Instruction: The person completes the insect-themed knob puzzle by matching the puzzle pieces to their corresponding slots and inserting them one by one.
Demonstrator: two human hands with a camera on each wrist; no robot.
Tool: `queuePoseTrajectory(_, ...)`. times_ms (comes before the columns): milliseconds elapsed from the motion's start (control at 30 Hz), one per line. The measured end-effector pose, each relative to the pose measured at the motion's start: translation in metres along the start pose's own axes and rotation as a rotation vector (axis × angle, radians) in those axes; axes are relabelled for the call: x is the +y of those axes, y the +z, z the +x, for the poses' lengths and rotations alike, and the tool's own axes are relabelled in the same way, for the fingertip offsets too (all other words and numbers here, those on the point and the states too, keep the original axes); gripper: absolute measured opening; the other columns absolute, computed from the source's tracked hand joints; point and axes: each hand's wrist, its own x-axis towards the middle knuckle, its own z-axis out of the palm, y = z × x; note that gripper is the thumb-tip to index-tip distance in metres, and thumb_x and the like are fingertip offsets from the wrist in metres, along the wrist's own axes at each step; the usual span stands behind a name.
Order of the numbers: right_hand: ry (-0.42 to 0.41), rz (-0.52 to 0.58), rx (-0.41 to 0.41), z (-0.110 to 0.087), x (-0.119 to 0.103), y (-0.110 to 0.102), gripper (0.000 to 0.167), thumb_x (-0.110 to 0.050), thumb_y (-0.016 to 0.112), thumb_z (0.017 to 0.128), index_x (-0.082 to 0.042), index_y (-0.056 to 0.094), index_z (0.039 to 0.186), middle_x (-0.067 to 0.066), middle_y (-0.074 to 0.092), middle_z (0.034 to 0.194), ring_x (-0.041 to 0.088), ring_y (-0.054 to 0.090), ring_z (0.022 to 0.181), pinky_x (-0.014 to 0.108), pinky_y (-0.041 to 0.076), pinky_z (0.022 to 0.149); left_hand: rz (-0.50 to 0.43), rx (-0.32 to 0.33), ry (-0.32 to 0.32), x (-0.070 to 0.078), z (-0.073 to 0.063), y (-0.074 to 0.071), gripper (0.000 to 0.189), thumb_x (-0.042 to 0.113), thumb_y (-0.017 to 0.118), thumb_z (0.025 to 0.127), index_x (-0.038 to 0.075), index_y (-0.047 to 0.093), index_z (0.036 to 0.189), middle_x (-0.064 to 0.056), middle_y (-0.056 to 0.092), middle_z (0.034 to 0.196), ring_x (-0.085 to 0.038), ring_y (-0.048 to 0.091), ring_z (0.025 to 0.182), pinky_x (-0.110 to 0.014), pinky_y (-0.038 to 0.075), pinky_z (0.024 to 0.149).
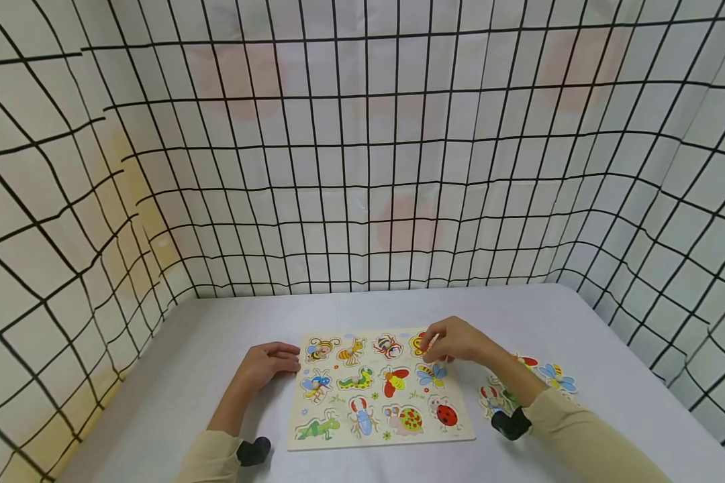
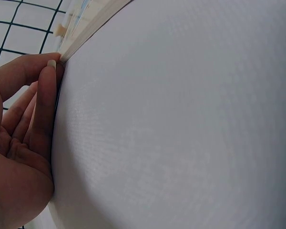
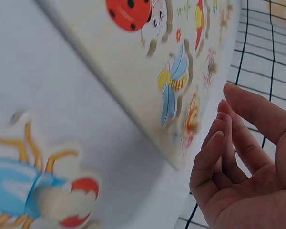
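Here we find the puzzle board (image 1: 379, 389) lying flat on the bench (image 1: 175, 376), just in front of the person. Our left hand (image 1: 268, 362) rests on the bench at the board's left edge, fingers (image 2: 44, 102) nearly straight, a fingertip touching that edge; it holds nothing. Our right hand (image 1: 456, 340) hovers over the board's upper right corner, above the insect piece (image 1: 419, 344) seated there. From the head view we cannot tell whether the fingers pinch that piece. The right wrist view shows the right hand (image 3: 243, 176) with fingers (image 3: 210, 152) loosely curved and apart from the board (image 3: 148, 86), holding nothing.

Several loose pieces (image 1: 522, 382) lie on the bench to the right of the board, partly hidden behind the right forearm; one of them, a blue bee piece (image 1: 557, 377), lies clear of the arm. A grid-patterned curtain (image 1: 362, 147) encloses the bench on three sides.

The head view alone shows the full board with its rows of insects. The left wrist view shows only the board's thin edge (image 2: 93, 24) against the fingertip. The right wrist view shows one loose piece (image 3: 43, 191) close up, blurred, with the ladybird (image 3: 128, 12) on the board beyond it.
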Motion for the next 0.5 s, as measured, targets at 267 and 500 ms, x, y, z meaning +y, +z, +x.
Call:
queuePoseTrajectory(267,0.052,-0.022,0.034,-0.012,0.018,-0.019,0.019,-0.015,0.082,0.082,-0.007,0.075,0.098,0.002,0.072,0.083,0.019,0.06,0.07,0.033,0.051,0.065,-0.006,0.002,-0.004,0.001,-0.001,0.0,0.026,0.011,0.079,0.084,0.007,0.076,0.109,-0.004,0.077,0.094,-0.017,0.069,0.077,-0.027,0.054,0.073)
queuePoseTrajectory(500,0.095,-0.03,0.057,-0.019,0.028,-0.032,0.021,-0.017,0.081,0.084,-0.007,0.074,0.101,0.003,0.071,0.083,0.02,0.061,0.073,0.033,0.051,0.066,-0.017,0.002,-0.008,0.002,-0.001,0.0,0.026,0.01,0.079,0.084,0.007,0.076,0.109,-0.004,0.077,0.094,-0.017,0.069,0.076,-0.027,0.054,0.072)
